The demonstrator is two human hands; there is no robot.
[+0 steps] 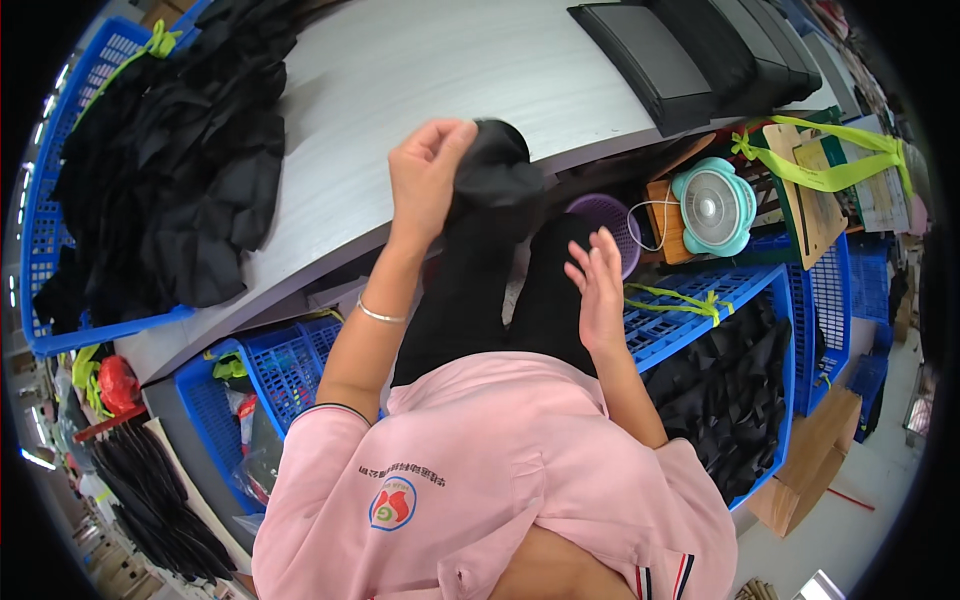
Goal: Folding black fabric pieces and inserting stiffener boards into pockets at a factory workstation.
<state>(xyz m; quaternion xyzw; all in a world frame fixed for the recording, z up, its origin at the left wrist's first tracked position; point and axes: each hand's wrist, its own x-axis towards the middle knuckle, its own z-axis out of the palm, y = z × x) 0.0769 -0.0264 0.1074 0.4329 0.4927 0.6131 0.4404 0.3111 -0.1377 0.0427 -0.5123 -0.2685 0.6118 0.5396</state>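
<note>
Here, our left hand [425, 175] pinches a black fabric piece [497, 180] between thumb and fingers at 12 o'clock, near the desk's front edge; we cannot tell whether it touches the desk [400, 75]. Our right hand [602, 290] is loose, fingers spread, holding nothing, to the lower right of that piece.

At 10 o'clock we have a blue basket [40, 215] heaped with black fabric [185, 165], which spills over onto the desk. At 4 o'clock another blue crate [665, 335] holds dark cut pieces [720, 390]. A blue bin [285, 370] at 8 o'clock has a red-and-white packet [243, 410] inside. At 2 o'clock stands a purple tub [600, 207], its inside partly hidden.

The desk edge slants from 8 o'clock up toward 1 o'clock. Pale surface stretches between the heap and the dark padded panels [700, 55] at 1 o'clock, giving our left hand room on its far side.
</note>
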